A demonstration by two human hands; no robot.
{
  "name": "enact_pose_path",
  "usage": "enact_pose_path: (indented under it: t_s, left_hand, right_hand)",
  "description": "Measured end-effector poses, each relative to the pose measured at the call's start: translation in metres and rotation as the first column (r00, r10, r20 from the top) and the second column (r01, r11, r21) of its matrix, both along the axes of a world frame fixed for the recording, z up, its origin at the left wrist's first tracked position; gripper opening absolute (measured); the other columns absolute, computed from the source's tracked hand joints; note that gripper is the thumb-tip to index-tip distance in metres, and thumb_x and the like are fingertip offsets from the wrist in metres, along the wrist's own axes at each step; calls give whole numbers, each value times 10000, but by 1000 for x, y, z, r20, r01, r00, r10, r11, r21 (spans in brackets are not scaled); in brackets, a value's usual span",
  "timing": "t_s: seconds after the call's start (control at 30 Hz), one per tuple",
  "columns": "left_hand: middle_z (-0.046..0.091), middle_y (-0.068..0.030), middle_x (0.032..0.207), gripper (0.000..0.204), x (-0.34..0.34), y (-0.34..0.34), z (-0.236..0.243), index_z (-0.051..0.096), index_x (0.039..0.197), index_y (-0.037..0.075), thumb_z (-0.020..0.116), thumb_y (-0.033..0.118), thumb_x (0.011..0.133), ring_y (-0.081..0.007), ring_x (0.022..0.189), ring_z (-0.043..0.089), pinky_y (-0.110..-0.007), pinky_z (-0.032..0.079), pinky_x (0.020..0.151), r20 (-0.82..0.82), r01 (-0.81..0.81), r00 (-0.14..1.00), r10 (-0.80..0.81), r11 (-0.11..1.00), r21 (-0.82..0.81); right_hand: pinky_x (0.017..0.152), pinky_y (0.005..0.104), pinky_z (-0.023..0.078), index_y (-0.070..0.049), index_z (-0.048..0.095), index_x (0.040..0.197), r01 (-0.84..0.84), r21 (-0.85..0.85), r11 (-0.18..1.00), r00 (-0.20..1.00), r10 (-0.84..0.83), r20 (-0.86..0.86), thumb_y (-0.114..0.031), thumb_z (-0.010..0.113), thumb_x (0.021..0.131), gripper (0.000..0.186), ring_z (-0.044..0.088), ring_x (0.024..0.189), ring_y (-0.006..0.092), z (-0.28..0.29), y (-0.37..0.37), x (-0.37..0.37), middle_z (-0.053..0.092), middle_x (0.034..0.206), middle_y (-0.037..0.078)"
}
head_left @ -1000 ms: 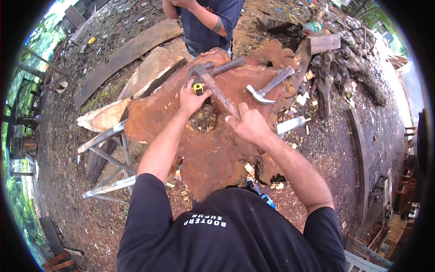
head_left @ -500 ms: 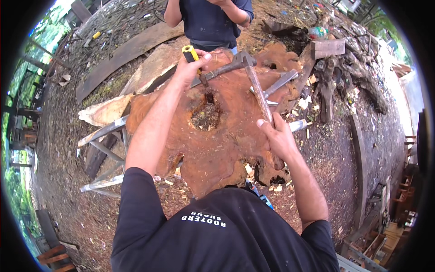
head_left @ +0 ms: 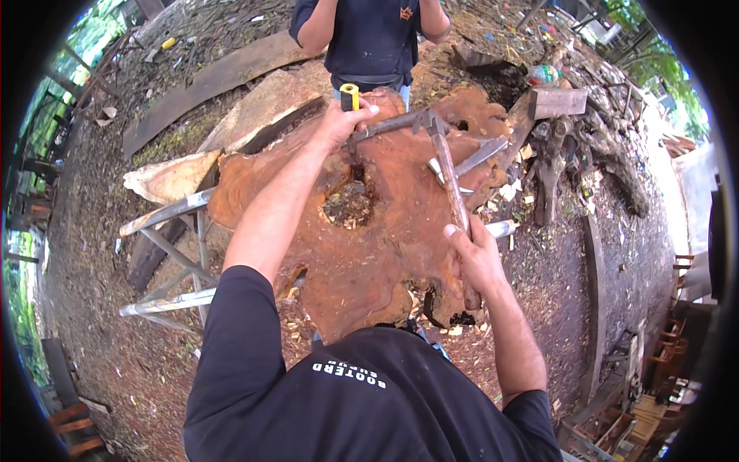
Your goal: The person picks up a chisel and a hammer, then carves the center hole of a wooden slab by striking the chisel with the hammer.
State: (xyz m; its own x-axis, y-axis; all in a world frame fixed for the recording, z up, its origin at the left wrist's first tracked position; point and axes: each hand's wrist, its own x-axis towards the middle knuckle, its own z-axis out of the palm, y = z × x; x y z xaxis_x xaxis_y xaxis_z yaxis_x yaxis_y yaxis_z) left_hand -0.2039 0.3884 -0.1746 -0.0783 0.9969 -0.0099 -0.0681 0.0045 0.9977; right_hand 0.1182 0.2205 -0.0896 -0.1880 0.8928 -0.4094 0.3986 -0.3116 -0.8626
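Here the large reddish wood slab [head_left: 369, 231] lay across a metal stand [head_left: 165, 254] mid-frame. The left hand [head_left: 342, 119] gripped one leg of a big metal caliper [head_left: 431, 127] plus a yellow-black tool [head_left: 349, 96]; the right hand [head_left: 473, 258] clamped the other leg, spanning the slab's width.

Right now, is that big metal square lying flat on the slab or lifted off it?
Flat, as far as shows: the metal square lies along the wood slab, right hand on one arm, left hand at the other.
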Motion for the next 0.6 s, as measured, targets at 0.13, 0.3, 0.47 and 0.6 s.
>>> enact_pose_path:
  t_s: [0.13,0.3,0.47,0.6]
  left_hand:
    - [594,9,733,249,2,-2,0,643,870,77,822,245,825,-92,633,546,-262,431,593,-35,16,999,-17,1000,-3]
    - [638,13,729,189,7,-13,-4,693,838,67,824,200,812,-78,663,577,-264,462,614,-13,54,999,-53,994,93]
    - [703,-12,916,224,7,-13,-9,706,1008,63,803,172,837,-113,893,642,-311,517,829,-49,69,997,-63,991,117]
    - [719,-33,1046,273,12,-12,-11,710,1077,68,799,142,829,-139,1002,655,-343,517,924,3,-2,1000,1,988,152]
  right_hand:
    - [484,374,466,26,556,1036,-107,228,968,992,87,93,-306,646,956,353,584,507,202,20,13,-6,592,674,100]
    - [573,465,492,35,526,1020,-256,403,879,936,121,330,-318,651,945,382,649,599,351,86,34,-43,649,713,207]
    - [662,526,530,58,491,1018,-395,446,803,865,161,476,-331,627,948,418,672,724,473,61,51,-77,660,729,265]
    - [678,515,530,32,516,1034,-550,378,745,713,184,677,-375,633,943,433,703,780,410,39,60,-79,657,769,285]
